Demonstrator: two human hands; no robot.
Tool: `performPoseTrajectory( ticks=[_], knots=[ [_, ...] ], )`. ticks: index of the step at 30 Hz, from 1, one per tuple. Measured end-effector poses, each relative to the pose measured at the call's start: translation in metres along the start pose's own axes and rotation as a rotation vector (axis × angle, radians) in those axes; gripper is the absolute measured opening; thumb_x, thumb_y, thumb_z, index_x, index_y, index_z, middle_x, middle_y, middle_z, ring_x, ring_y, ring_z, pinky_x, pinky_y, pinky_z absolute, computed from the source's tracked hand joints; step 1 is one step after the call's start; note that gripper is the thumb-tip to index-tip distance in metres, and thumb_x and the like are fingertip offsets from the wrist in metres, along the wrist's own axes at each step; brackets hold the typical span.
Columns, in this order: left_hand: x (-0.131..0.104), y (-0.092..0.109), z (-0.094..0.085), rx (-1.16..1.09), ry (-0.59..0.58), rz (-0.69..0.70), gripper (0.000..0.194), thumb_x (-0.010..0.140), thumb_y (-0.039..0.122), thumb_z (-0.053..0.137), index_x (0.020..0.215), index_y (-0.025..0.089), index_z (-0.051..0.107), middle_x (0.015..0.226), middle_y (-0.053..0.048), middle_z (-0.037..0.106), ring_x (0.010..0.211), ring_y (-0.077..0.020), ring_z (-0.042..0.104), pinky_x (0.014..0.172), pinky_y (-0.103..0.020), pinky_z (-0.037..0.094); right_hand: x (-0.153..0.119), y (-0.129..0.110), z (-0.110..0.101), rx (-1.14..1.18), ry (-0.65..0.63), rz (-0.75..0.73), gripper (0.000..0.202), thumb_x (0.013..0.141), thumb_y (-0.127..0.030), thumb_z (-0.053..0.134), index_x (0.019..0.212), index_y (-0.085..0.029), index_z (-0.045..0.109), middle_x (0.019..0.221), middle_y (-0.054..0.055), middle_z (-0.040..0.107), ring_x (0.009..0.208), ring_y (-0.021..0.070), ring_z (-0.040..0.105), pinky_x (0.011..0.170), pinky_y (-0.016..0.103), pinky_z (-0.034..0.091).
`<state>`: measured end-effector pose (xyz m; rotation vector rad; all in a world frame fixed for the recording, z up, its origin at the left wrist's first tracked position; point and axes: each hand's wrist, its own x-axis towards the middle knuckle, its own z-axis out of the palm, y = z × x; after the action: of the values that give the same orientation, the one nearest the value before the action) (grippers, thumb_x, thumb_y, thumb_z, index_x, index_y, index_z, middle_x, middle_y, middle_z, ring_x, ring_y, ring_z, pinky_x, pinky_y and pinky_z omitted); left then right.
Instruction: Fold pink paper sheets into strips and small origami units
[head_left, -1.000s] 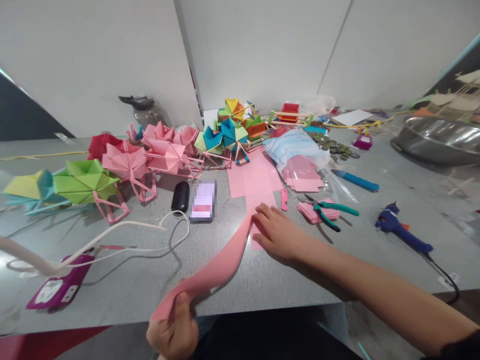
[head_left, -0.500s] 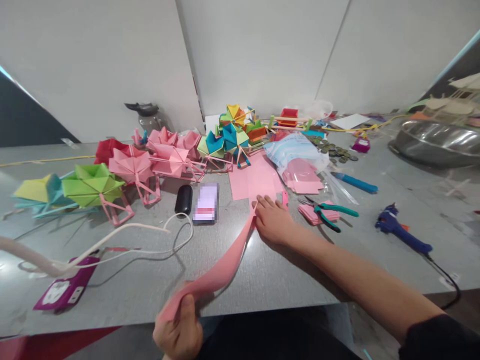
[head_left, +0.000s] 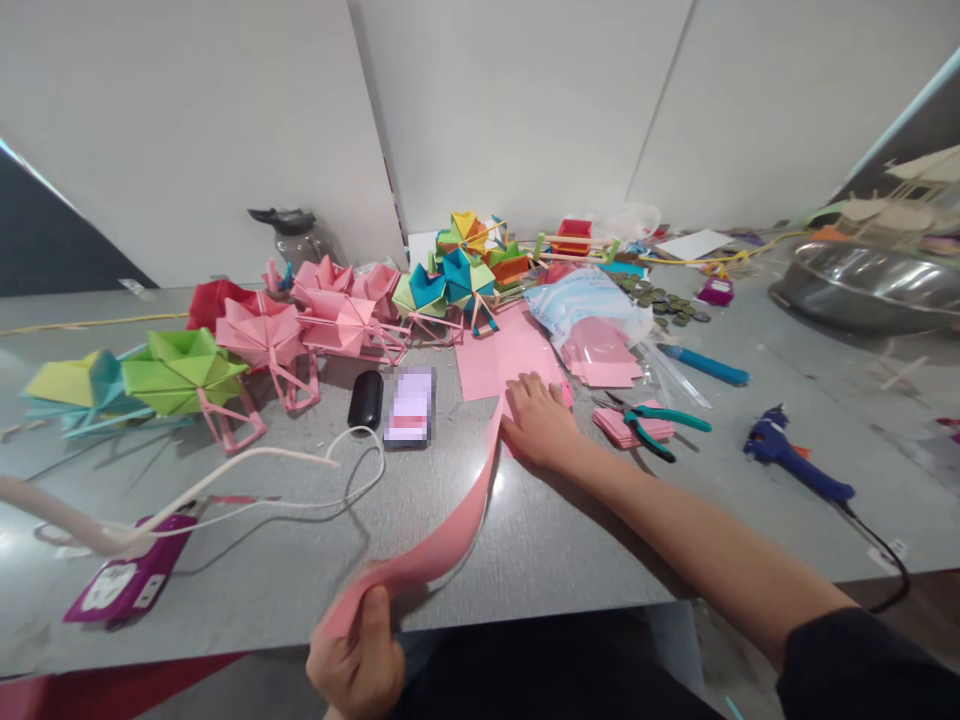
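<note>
My left hand [head_left: 356,645] is closed at the table's front edge, pinching the near end of a pink paper strip [head_left: 442,545] between thumb and fingers. The strip curves away from it, lifted and twisted, up to the pink paper sheet [head_left: 480,368]. On that sheet my right hand [head_left: 541,418] lies flat, palm down with fingers stretched out, pressing near where the strip begins. A small bright pink object [head_left: 567,393] shows beside its fingers, mostly covered. Right of this hand, pliers with green handles [head_left: 652,420] rest on a stack of small pink paper pieces [head_left: 619,425].
Folded paper models [head_left: 259,335] line the left and back. A phone [head_left: 410,405], a black case [head_left: 366,400], a white cable [head_left: 300,502] and a purple power strip [head_left: 131,570] lie left. On the right are a blue cutter [head_left: 705,364], a glue gun [head_left: 799,455] and a metal bowl [head_left: 862,290].
My right hand has slid a little farther up the pink sheet, away from me. The left hand keeps its hold on the strip with hardly any movement.
</note>
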<state>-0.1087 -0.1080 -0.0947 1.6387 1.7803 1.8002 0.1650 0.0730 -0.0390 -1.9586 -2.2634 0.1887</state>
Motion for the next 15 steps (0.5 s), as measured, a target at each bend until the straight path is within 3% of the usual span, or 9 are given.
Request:
performPoseTrajectory(
  ticks=[3, 7, 15],
  knots=[
    [-0.005, 0.001, 0.001, 0.016, 0.004, -0.002, 0.023, 0.094, 0.032, 0.072, 0.076, 0.02, 0.079, 0.066, -0.005, 0.077, 0.059, -0.0236, 0.075, 0.058, -0.031, 0.064, 0.013, -0.003, 0.004, 0.013, -0.035, 0.042, 0.072, 0.112, -0.052, 0.037, 0.172, -0.013, 0.035, 0.182, 0.021, 0.027, 0.169, 0.0412, 0.022, 0.132, 0.061, 0.021],
    [-0.006, 0.003, -0.001, 0.055, -0.026, 0.001, 0.023, 0.096, 0.029, 0.069, 0.077, 0.02, 0.079, 0.067, -0.005, 0.077, 0.064, -0.0254, 0.077, 0.062, -0.033, 0.066, 0.029, -0.008, 0.004, 0.028, -0.086, 0.079, 0.072, 0.114, -0.058, 0.03, 0.171, -0.016, 0.036, 0.183, 0.019, 0.023, 0.169, 0.0412, 0.019, 0.132, 0.063, 0.017],
    [-0.001, -0.001, -0.008, 0.064, -0.133, 0.058, 0.019, 0.097, 0.029, 0.071, 0.085, 0.02, 0.082, 0.065, -0.005, 0.075, 0.067, -0.0261, 0.079, 0.063, -0.034, 0.067, 0.032, -0.015, -0.005, -0.005, 0.035, 0.06, 0.059, 0.113, -0.055, 0.038, 0.148, -0.011, 0.057, 0.153, 0.026, 0.056, 0.143, 0.0393, 0.048, 0.12, 0.056, 0.033]
  ],
)
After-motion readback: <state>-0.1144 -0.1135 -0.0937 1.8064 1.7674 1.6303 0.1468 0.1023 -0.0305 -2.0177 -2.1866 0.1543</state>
